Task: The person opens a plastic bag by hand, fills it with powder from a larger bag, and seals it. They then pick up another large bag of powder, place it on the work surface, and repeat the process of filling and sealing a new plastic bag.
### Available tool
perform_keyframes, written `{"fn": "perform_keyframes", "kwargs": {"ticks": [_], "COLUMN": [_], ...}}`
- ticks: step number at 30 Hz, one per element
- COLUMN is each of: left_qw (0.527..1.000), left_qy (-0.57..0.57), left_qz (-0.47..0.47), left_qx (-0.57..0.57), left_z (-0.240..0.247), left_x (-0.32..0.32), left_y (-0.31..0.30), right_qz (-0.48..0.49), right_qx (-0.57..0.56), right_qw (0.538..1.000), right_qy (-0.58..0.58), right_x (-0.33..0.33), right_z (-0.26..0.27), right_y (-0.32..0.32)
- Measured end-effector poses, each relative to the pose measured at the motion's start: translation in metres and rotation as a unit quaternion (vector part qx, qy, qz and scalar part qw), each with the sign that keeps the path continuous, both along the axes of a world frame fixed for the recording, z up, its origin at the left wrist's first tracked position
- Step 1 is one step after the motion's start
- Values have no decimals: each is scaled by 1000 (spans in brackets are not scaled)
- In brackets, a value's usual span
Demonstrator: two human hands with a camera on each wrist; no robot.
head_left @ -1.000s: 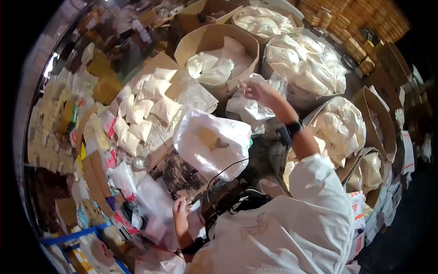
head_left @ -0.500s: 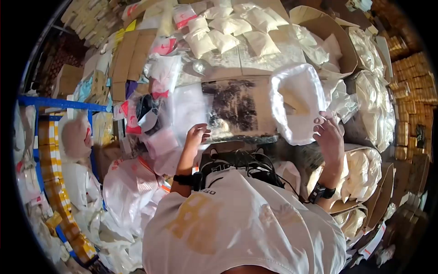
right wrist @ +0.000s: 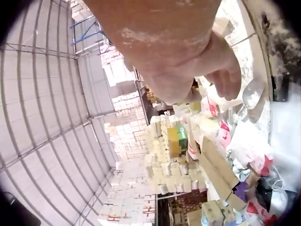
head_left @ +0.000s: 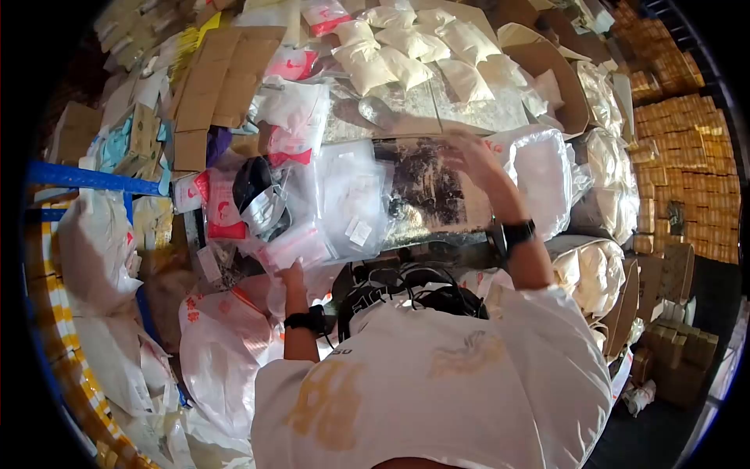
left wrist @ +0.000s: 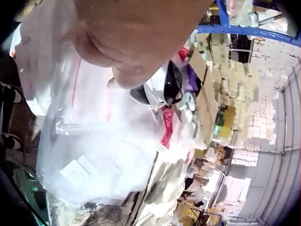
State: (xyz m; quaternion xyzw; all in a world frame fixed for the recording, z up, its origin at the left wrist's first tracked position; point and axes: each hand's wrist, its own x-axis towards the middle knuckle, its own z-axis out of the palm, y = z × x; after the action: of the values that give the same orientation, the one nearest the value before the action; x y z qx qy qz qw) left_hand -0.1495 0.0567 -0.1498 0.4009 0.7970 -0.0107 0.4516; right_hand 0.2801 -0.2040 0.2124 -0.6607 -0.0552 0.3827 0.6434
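Note:
In the head view my left hand (head_left: 291, 275) is at the near edge of a pinkish plastic bag (head_left: 298, 246), beside a stack of clear bags (head_left: 350, 195). The left wrist view has that hand (left wrist: 136, 35) over the clear bags (left wrist: 108, 155), with its finger grip hidden. My right hand (head_left: 473, 160) hangs above a dark-stained board (head_left: 422, 184), fingers extended and holding nothing visible. From the right wrist, the hand (right wrist: 188, 70) appears near a metal scoop (right wrist: 254, 93), apart from it. An open white bag (head_left: 539, 180) stands right of the board.
Filled pale bags (head_left: 406, 47) lie on the far surface. Cardboard drums with filled bags (head_left: 598, 273) line the right side. A dark round object (head_left: 251, 184) and a cardboard box (head_left: 219, 86) are at left, near a blue rail (head_left: 94, 178).
The head view has turned. My right hand has left the white bag's rim for the space above the board. My left hand has moved from beside the board to the pinkish bag's edge.

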Motion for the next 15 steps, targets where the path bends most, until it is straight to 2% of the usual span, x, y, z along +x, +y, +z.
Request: {"fn": "perform_keyframes", "kwargs": {"ticks": [4,5,7,8,9,10,11,12,14,15], "left_qw": [980,968,957,950,948,944,938,939,943,951], "left_qy": [-59,-71,-102,-114,-161,-204,-244,-233,-200,-211], "left_qz": [171,218,268,292,275,260,246,251,256,211], "left_qx": [-85,-104,-39,-5,-5,-4,-1,24,70,84], "left_z": [3,5,37,46,28,8,-6,5,55,74], "left_x": [9,11,26,31,24,10,-2,4,37,46], "left_y": [-5,-7,-17,-21,-20,-21,-24,-28,-35,-37], "right_qz": [18,45,97,99,102,134,172,161,183,220], "right_qx": [-32,-19,10,-52,-115,-162,-172,-229,-275,-217], "right_qw": [999,999,995,993,987,973,961,946,923,936], "right_qy": [24,2,-36,-40,-45,-98,-134,-164,-198,-170], "right_x": [54,77,128,150,164,180,223,229,247,260], "right_z": [-32,-56,-118,-132,-139,-145,-195,-195,-207,-224], "right_y": [87,103,135,160,184,201,216,240,281,289]}}
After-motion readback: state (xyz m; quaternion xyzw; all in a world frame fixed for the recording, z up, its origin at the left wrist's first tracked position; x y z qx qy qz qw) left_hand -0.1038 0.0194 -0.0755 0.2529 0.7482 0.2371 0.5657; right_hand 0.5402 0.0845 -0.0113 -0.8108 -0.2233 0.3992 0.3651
